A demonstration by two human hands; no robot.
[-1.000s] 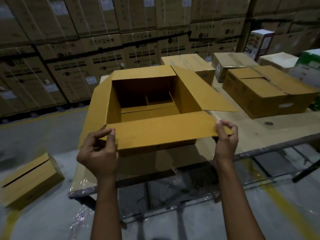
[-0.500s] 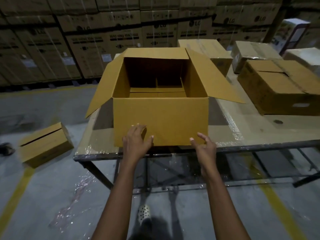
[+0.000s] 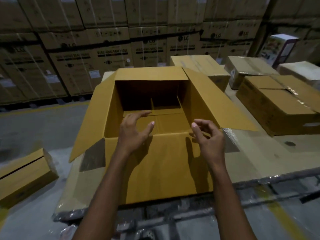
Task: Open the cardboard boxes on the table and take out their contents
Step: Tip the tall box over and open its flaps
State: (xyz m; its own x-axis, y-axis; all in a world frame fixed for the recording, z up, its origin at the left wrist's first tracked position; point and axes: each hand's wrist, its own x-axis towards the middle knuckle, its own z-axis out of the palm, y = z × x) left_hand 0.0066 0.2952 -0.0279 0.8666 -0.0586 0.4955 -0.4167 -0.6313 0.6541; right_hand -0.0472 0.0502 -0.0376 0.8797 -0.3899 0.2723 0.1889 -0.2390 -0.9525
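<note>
An open cardboard box (image 3: 164, 170) is seen just below and beyond the left hand (image 3: 134, 134) and right hand (image 3: 210, 138), both held loosely spread, gripping nothing.

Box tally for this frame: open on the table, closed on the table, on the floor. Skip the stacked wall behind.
Open on table: 1, the open box
Closed on table: 4, the tan box, wrapped box, large brown box, pale box
On floor: 1, the floor box
Total: 6
</note>
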